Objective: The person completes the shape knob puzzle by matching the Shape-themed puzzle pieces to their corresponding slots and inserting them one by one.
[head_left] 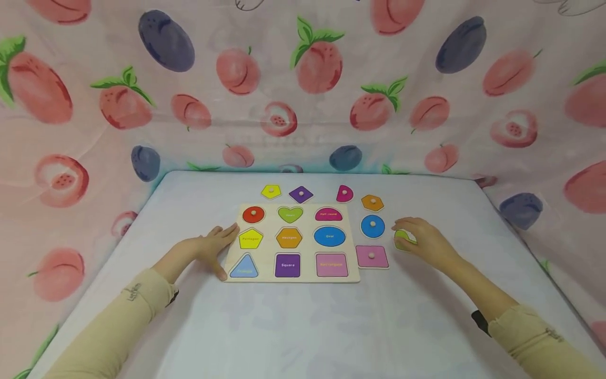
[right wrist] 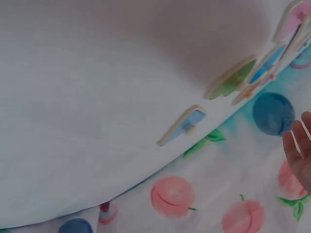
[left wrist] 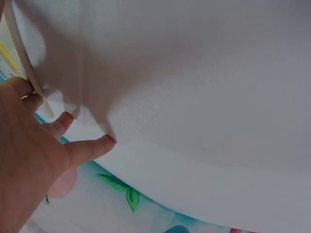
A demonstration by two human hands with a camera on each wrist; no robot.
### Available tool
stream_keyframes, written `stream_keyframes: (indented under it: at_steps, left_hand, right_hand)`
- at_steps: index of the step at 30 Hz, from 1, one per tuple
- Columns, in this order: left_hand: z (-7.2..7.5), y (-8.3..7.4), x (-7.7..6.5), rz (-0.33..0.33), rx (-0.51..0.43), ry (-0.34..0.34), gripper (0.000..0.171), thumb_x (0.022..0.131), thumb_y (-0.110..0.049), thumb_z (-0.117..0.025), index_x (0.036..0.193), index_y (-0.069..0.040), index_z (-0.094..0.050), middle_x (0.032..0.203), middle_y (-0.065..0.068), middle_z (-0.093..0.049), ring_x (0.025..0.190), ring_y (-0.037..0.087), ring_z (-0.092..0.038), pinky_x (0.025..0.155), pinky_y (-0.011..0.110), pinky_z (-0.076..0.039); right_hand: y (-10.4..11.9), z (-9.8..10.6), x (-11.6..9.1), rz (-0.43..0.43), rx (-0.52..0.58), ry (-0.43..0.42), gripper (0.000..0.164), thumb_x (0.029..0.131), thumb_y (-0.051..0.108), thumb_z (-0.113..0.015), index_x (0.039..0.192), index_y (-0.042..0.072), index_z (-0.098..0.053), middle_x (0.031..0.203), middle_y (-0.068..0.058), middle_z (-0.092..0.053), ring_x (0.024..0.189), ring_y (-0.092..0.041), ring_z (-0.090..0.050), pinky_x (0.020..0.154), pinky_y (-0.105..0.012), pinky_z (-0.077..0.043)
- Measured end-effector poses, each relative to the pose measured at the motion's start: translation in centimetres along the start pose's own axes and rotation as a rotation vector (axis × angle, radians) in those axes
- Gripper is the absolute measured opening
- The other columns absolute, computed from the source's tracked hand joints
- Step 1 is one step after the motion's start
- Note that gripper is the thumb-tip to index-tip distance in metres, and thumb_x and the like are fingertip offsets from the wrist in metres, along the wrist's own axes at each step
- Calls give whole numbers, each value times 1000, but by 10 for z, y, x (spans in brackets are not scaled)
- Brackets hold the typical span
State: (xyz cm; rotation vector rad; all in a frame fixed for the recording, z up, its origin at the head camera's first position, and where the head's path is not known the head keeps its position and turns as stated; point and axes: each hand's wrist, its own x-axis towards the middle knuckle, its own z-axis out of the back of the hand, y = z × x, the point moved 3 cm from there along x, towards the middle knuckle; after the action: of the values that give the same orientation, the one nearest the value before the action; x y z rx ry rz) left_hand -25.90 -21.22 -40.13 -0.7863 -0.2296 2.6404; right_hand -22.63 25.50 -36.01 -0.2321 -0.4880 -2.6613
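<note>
A wooden shape board (head_left: 270,258) with coloured, labelled shapes lies on the table. My left hand (head_left: 213,248) has its fingers spread at the board's left edge; in the left wrist view the hand (left wrist: 36,150) touches that edge. Over a green puzzle piece (head_left: 404,241) is my right hand (head_left: 426,242), thumb and fingers apart, partly covering it. In the right wrist view the hand's fingers (right wrist: 294,145) look straight and apart from the green piece. A red circle piece (head_left: 253,213) with a knob sits in the board.
Around the board lie a yellow pentagon (head_left: 271,191), purple square (head_left: 301,195), magenta half round (head_left: 344,193), orange hexagon (head_left: 372,202), blue oval (head_left: 372,226) and pink rectangle (head_left: 372,257). A light-blue piece (right wrist: 197,116) shows in the right wrist view. Fruit-print cloth (head_left: 307,131) stands behind.
</note>
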Motion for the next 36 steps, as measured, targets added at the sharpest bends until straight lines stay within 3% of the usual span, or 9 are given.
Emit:
stream_keyframes:
  at_steps: [11,24,32,36]
  left_hand:
    - [0,-1,0,-9,-7,12,125,62,-42,-84,151,-4,-5,159,17,1,141,46,-5,102,75,-16]
    - [1,1,-2,8,-12,-2,125,62,-41,-85,151,-4,-5,159,16,1,141,47,-4,101,76,-16]
    - [2,-2,-5,11,-14,13,124,63,-40,-84,151,-5,-5,159,15,2,142,47,-3,103,75,-15]
    - [2,-2,-5,12,-13,11,124,63,-40,-85,151,-5,-5,159,15,2,142,47,-3,103,75,-15]
  right_hand:
    - [-30,-14,-11,-215,123,4,50,87,20,-68,128,-3,-52,131,-26,-52,126,-44,-43,103,-59,-35]
    - [-44,-26,-10,-243,132,43,50,87,20,-68,127,-5,-52,129,-31,-52,123,-47,-45,100,-58,-39]
    - [-52,-35,-12,-227,126,2,40,85,19,-70,113,-7,-60,110,-26,-63,103,-39,-58,89,-52,-48]
    - [-52,-37,-13,-221,119,-13,38,85,16,-69,112,-9,-60,110,-27,-63,105,-42,-57,91,-53,-47]
